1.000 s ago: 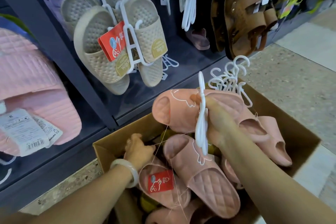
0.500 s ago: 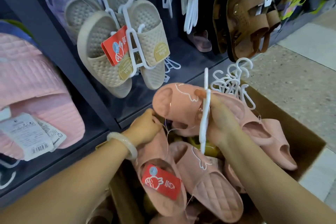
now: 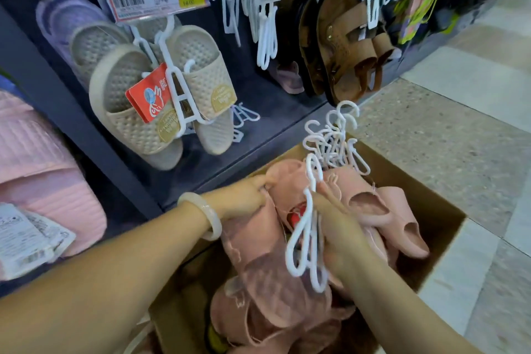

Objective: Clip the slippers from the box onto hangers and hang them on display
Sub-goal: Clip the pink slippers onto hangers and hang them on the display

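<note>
Slippers [image 3: 290, 187] — pink foam, over box [image 3: 436, 264]; likely light, soft, squashy. Left hand [image 3: 241, 198] pinches strap edge; right hand [image 3: 342, 236] grips hanger [image 3: 304, 227] — thin plastic, probably springy. Best hold: strap.

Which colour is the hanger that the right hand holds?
White. The hanger shows best in the head view, against the pink slippers.

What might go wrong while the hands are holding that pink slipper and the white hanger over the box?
The left hand only pinches the pink slipper at its edge, so it might slip back into the box. The white hanger in the right hand might also snag the loose hangers piled just behind.
</note>
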{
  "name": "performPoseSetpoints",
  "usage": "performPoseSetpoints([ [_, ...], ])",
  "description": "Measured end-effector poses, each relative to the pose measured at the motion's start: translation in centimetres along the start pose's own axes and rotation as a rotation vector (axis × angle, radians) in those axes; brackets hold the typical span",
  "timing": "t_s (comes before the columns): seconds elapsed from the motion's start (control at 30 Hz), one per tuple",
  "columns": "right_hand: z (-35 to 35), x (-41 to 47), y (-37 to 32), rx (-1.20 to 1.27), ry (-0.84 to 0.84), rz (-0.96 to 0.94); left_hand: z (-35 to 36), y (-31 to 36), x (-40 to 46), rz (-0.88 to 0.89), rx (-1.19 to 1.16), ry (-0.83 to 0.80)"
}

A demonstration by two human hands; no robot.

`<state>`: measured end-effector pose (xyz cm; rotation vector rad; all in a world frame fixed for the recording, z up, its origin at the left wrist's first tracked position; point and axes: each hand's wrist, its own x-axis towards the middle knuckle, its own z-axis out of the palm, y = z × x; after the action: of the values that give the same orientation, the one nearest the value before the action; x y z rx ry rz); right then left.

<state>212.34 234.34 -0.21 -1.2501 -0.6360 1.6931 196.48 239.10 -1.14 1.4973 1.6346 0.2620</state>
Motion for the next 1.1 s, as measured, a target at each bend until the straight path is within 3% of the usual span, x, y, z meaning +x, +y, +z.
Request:
performPoseSetpoints([
  [0.23,-4.2,0.9,1.8,-0.526,0.065,-0.062,1.3,-1.2,1.8,-0.059,0.041,-0.029],
  [0.43,-3.9,0.9,3.0,-0.978,-0.127,-0.176,1.6,-1.5,2.5,-0.122,-0.05,-0.117],
  [0.53,-3.9,1.1,2.7,-1.066,-0.246,-0.18,1.7,-1.7,2.6,-0.173,-0.279,-0.125],
  [0.63,-4.2,1.8,2.8,-1.11,-0.252,-0.198,1.4,-2.6,2.7,-0.233,-0.499,-0.086],
  [0.77,-3.5,1.9,3.8,-1.12,-0.193,-0.227,1.4,-2.5,2.0,-0.236,-0.576,-0.13],
  [0.93,-2.3,2.4,5.1,-1.074,-0.026,-0.287,1.9,-3.1,2.0,-0.076,-0.186,-0.003],
  [1.03,-2.6,2.1,4.8,-0.933,0.042,-0.275,2.0,-3.3,1.8,-0.037,-0.151,0.039],
  [1.1,-2.9,2.3,4.2,-0.714,0.149,-0.212,2.2,-3.5,2.1,-0.042,-0.141,0.07],
])
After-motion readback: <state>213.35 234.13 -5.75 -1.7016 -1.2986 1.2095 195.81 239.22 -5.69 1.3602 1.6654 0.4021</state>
